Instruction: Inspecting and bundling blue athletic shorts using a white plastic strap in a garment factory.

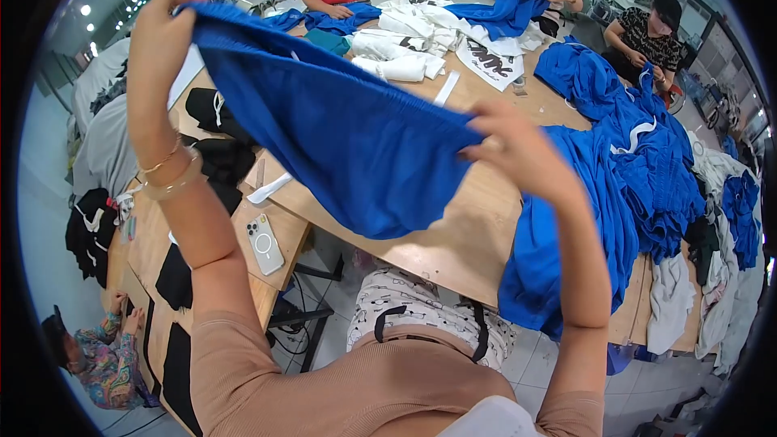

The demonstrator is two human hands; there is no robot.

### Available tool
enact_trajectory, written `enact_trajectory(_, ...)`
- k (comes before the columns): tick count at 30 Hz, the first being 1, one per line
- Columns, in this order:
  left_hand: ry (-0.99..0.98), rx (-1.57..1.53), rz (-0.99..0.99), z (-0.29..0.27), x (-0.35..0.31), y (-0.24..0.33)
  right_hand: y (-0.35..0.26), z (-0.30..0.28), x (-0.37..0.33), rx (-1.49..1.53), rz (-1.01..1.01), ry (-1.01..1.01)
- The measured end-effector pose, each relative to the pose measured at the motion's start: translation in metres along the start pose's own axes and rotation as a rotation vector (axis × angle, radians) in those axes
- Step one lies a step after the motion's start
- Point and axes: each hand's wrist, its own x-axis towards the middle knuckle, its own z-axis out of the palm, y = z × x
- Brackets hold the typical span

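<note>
My left hand (166, 40) and right hand (518, 150) pinched the blue garment (340, 142). Either slackening, I judged, might drop it.

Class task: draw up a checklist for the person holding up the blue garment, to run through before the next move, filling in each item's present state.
1. Bare left hand holds one end of the royal-blue, gathered-edge fabric garment: ok.
2. Bare right hand holds its other end: ok, though that hand is blurred.
3. Garment spread flat: not ok; it hangs in a curve between the hands.
4. Garment apart from the heap of blue fabric garments at right: ok; light-brown wooden tabletop shows between them.
5. White rectangular phone uncovered: ok, it lies in plain view.
6. Garment's inside free of flaws: cannot tell; mostly hidden.
</note>
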Motion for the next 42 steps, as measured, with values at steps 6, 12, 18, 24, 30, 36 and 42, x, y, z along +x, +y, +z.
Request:
enact_trajectory(6,-0.508,-0.63,-0.115,0.006,-0.058,0.031,-0.067,-0.074,-0.021,0.481,0.101,0.424)
enact_trajectory(12,-1.057,-1.09,-0.064,0.084,-0.103,0.124,-0.09,-0.021,-0.018,0.919,0.161,0.207)
enact_trajectory(18,-0.926,-1.757,-0.598,0.117,-0.163,0.128,-0.015,0.05,-0.06,1.058,0.357,0.43)
enact_trajectory(24,-0.48,-1.489,-0.384,0.125,-0.163,0.086,0.005,0.12,-0.064,1.145,0.47,-0.225)
enact_trajectory(30,-0.122,-0.894,-0.064,0.117,-0.205,0.028,-0.033,0.137,-0.141,1.236,0.3,-0.805)
enact_trajectory(36,-0.026,-0.531,-0.31,0.107,-0.239,-0.045,-0.033,0.151,-0.152,1.268,0.634,-0.728)
enact_trajectory(42,-0.019,-0.67,-0.384,0.124,-0.195,-0.114,-0.022,0.162,-0.115,0.997,0.598,-0.439)
